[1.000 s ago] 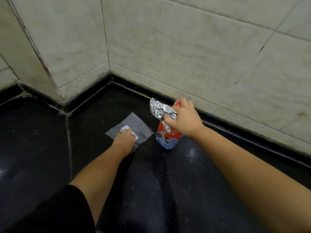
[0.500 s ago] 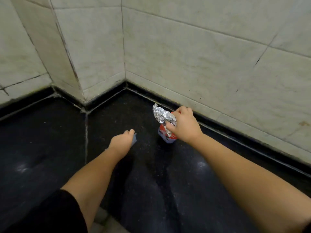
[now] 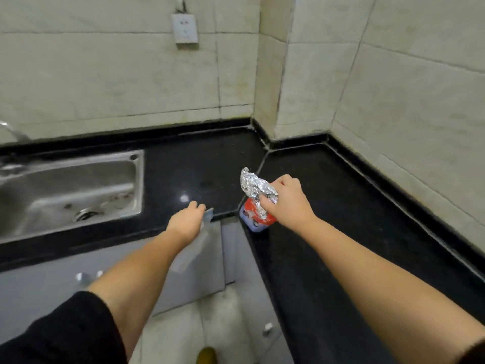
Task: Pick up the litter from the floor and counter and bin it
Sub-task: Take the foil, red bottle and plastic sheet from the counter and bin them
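Observation:
My right hand (image 3: 286, 203) grips a crumpled ball of silver foil (image 3: 256, 186) together with a red and blue packet (image 3: 253, 218), held above the black counter's inner corner. My left hand (image 3: 187, 222) holds a clear plastic bag (image 3: 195, 245) that hangs down past the counter's front edge, blurred and see-through. Its fingers are closed on the bag's top edge.
A steel sink (image 3: 70, 190) is set in the black counter (image 3: 354, 206) at the left, with a tap (image 3: 13, 132) behind it. Grey cabinet doors (image 3: 31, 292) stand below. A wall socket (image 3: 184, 28) sits on the tiled wall. Pale floor tiles (image 3: 225, 327) show between the cabinets.
The plastic bag lay flat on the counter under my left hand; now it is lifted and hangs from that hand. My view has swung left and back, showing the sink.

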The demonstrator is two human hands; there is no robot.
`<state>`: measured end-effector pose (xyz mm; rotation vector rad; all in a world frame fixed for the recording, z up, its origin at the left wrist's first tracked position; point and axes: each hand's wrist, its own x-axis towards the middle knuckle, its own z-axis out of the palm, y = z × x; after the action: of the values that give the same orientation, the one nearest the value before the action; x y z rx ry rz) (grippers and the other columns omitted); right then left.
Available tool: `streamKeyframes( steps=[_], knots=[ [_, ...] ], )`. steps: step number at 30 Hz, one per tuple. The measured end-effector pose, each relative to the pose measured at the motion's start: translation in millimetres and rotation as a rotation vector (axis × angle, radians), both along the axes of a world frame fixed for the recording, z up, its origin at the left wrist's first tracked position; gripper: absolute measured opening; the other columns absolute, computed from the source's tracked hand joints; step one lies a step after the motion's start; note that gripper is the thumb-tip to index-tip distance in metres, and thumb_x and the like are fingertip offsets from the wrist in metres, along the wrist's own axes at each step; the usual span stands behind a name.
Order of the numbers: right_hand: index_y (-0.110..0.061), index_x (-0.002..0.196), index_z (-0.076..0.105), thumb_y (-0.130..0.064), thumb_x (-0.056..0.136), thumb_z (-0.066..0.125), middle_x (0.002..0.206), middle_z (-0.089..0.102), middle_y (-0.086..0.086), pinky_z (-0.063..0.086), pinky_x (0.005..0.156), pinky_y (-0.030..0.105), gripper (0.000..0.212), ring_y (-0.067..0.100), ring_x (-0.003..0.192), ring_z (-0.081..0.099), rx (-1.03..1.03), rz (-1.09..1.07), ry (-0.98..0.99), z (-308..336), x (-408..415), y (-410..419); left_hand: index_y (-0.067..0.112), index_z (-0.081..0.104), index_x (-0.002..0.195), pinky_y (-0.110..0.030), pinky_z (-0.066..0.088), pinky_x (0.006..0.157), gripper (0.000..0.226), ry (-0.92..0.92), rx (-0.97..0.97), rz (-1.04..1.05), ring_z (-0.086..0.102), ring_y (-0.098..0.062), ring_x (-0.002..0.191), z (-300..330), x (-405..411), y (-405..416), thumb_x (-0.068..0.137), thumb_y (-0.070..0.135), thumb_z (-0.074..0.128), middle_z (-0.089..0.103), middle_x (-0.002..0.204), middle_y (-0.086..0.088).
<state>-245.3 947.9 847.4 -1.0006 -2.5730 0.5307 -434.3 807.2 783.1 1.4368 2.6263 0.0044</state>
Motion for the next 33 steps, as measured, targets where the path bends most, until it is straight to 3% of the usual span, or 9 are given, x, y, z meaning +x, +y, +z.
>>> streamKeyframes(
  steps=[2, 7, 14, 18, 22, 24, 28, 31, 33],
  knots=[
    [-0.011, 0.102, 0.067, -0.030, 0.087, 0.056, 0.114, 0.051, 0.006, 0.047, 0.086, 0.035, 0.027, 0.026, 0.114, 0.041, 0.015, 0.129, -0.032, -5.5, -17.9, -32.0, 0.004, 0.046, 0.116, -0.046, 0.045, 0.077, 0.024, -0.030, 0.000, 0.149, 0.058, -0.042, 0.102, -3.4, -3.3, -62.6, 0.093, 0.004, 0.041, 0.046, 0.119, -0.020],
    [-0.008, 0.095, 0.067, -0.030, 0.086, 0.057, 0.112, 0.052, 0.007, 0.049, 0.086, 0.039, 0.026, 0.027, 0.111, 0.042, 0.045, 0.425, -0.078, -7.4, -76.5, -129.0, 0.001, 0.046, 0.124, -0.048, 0.043, 0.095, 0.029, -0.104, 0.040, 0.524, 0.054, -0.043, 0.112, -14.0, -3.4, -221.8, 0.096, 0.009, 0.041, 0.048, 0.128, -0.023],
    [-0.006, 0.097, 0.068, -0.033, 0.086, 0.058, 0.110, 0.055, 0.009, 0.040, 0.090, 0.033, 0.031, 0.029, 0.109, 0.043, 0.075, 0.865, -0.111, -15.7, -138.6, -319.7, 0.000, 0.048, 0.115, -0.047, 0.045, 0.088, 0.023, -0.111, 0.116, 0.911, 0.057, -0.043, 0.108, -10.0, 33.3, -432.0, 0.095, 0.011, 0.045, 0.050, 0.122, -0.023],
    [-0.016, 0.070, 0.060, -0.056, 0.067, 0.029, 0.082, 0.055, 0.006, 0.027, 0.076, 0.025, 0.051, 0.032, 0.100, 0.051, 0.014, 1.033, -0.160, -28.0, -153.0, -449.5, 0.001, 0.048, 0.113, -0.046, 0.046, 0.085, 0.023, -0.121, 0.141, 1.090, 0.057, -0.041, 0.102, -15.9, 75.5, -560.5, 0.096, 0.016, 0.046, 0.051, 0.118, -0.021],
    [-0.021, 0.055, 0.040, -0.054, 0.062, 0.018, 0.075, 0.066, 0.014, 0.031, 0.078, 0.031, 0.040, 0.030, 0.095, 0.052, -0.022, 1.208, -0.182, -40.2, -135.4, -596.0, 0.006, 0.048, 0.118, -0.042, 0.048, 0.089, 0.023, -0.137, 0.186, 1.325, 0.058, -0.034, 0.107, -33.5, 143.4, -703.1, 0.096, 0.007, 0.042, 0.052, 0.124, -0.016],
    [-0.021, 0.057, 0.039, -0.053, 0.062, 0.018, 0.076, 0.067, 0.014, 0.032, 0.079, 0.033, 0.039, 0.031, 0.095, 0.052, -0.028, 1.304, -0.191, -50.9, -120.5, -668.1, 0.007, 0.048, 0.121, -0.042, 0.048, 0.090, 0.026, -0.130, 0.196, 1.456, 0.058, -0.033, 0.109, -43.5, 187.9, -771.8, 0.097, 0.009, 0.040, 0.053, 0.126, -0.015],
    [-0.019, 0.066, 0.054, -0.051, 0.069, 0.026, 0.078, 0.067, 0.013, 0.032, 0.080, 0.034, 0.043, 0.030, 0.096, 0.051, -0.007, 1.475, -0.278, -80.8, -83.8, -801.8, 0.007, 0.050, 0.100, -0.046, 0.045, 0.086, 0.014, -0.167, 0.202, 1.715, 0.056, -0.039, 0.102, -57.8, 285.4, -883.7, 0.097, 0.014, 0.039, 0.052, 0.117, -0.019],
    [-0.013, 0.079, 0.064, -0.053, 0.072, 0.032, 0.089, 0.064, 0.011, 0.036, 0.084, 0.034, 0.052, 0.030, 0.102, 0.050, 0.036, 1.607, -0.359, -108.2, -49.8, -885.0, -0.001, 0.052, 0.109, -0.045, 0.043, 0.087, 0.021, -0.205, 0.246, 1.887, 0.055, -0.039, 0.106, -75.2, 356.7, -935.7, 0.097, 0.012, 0.040, 0.053, 0.118, -0.021],
    [-0.012, 0.089, 0.066, -0.046, 0.081, 0.045, 0.100, 0.059, 0.011, 0.039, 0.087, 0.035, 0.041, 0.030, 0.105, 0.048, 0.047, 1.706, -0.419, -118.7, -22.7, -935.4, -0.002, 0.053, 0.110, -0.044, 0.044, 0.087, 0.022, -0.205, 0.278, 2.012, 0.057, -0.038, 0.105, -90.2, 402.9, -958.0, 0.096, 0.008, 0.039, 0.055, 0.118, -0.021]
  ],
)
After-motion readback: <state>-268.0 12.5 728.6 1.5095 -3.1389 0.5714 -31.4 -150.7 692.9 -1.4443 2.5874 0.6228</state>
